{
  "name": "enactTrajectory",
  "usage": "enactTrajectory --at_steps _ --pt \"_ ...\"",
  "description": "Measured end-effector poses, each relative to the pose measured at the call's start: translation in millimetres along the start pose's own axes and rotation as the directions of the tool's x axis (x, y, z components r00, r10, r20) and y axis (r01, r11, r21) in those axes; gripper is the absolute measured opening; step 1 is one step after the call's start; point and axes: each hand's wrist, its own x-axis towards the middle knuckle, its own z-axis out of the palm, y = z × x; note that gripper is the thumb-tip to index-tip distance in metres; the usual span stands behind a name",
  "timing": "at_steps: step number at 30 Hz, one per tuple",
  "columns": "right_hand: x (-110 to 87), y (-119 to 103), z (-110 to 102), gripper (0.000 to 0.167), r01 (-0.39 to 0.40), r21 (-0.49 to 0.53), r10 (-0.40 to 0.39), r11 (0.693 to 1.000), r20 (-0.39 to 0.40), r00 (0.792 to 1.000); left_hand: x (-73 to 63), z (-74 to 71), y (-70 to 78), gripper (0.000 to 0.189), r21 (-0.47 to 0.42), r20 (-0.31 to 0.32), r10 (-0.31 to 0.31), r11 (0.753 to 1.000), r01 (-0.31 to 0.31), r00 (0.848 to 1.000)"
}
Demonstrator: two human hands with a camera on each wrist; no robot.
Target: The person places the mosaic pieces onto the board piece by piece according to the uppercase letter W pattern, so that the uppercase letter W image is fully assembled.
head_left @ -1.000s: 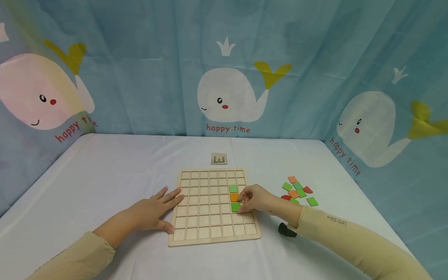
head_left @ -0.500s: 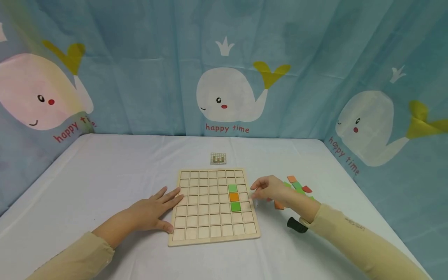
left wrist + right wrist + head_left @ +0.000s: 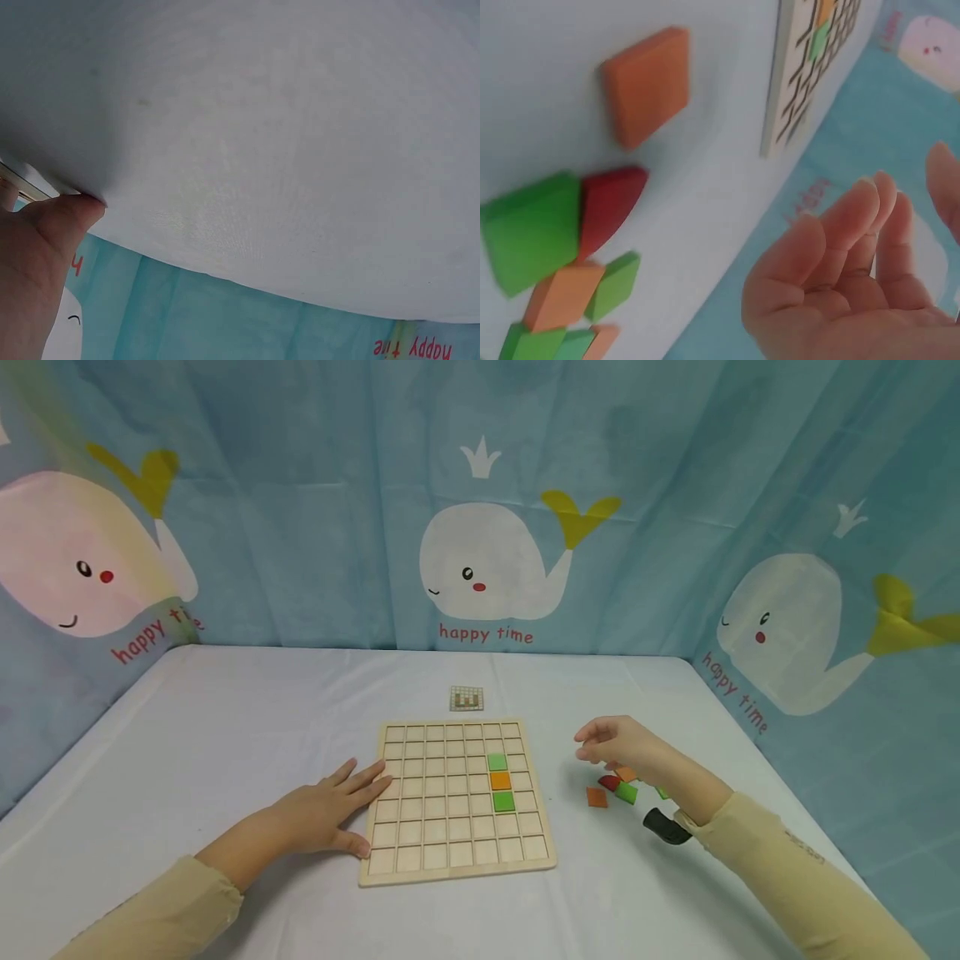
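A: What is at the left?
B: The left hand (image 3: 322,817), lower left of centre in the head view; its fingers are straight and spread, resting with the thumb at the left edge of the wooden grid board (image 3: 457,873); it has hold of nothing.
A: And the board?
B: It lies flat at lower centre; a small patterned card (image 3: 467,698) lies just beyond its far edge; towards its right side, a light green tile (image 3: 497,762), an orange tile (image 3: 500,781) and a bright green tile (image 3: 504,802) fill one column's neighbouring cells.
A: Further right?
B: A lone orange square (image 3: 597,797); then a red piece (image 3: 609,783) touching a green square (image 3: 627,792); more tiles (image 3: 564,295) crowd the right wrist view's lower left.
A: The right hand (image 3: 622,745)?
B: Right of centre, raised near those pieces; fingers loosely bent, thumb apart, holding nothing; a black object (image 3: 666,827), its kind unclear, lies beside the right sleeve (image 3: 795,877).
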Motion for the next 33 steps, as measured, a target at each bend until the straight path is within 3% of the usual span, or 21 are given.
enactTrajectory --at_steps 4,10,16,22,33 --pt "0.1 6 -8 0.034 0.029 -0.017 -0.028 0.999 0.04 0.999 -0.3 0.8 -1.1 0.1 -0.005 -0.005 0.01 1.0 -0.01 1.0" --pt "1.8 22 -21 0.032 0.138 -0.048 -0.131 0.989 0.126 0.983 -1.3 1.6 -2.3 0.1 0.003 -0.014 0.017 1.0 -0.017 1.0" --pt "5.5 39 -31 0.03 0.208 -0.185 -0.168 0.96 0.214 0.962 -1.5 1.4 -1.8 0.1 -0.002 -0.015 0.013 1.0 -0.013 1.0" --pt "9.5 53 -38 0.029 0.256 -0.26 -0.192 0.931 0.248 0.95 -1.4 0.9 -1.2 0.1 -0.014 -0.011 0.008 1.0 -0.009 1.0" --pt "12.9 66 -36 0.026 0.293 -0.25 -0.22 0.923 0.282 0.934 -1.5 0.8 -1.0 0.101 -0.018 -0.005 0.004 1.0 -0.004 1.0"
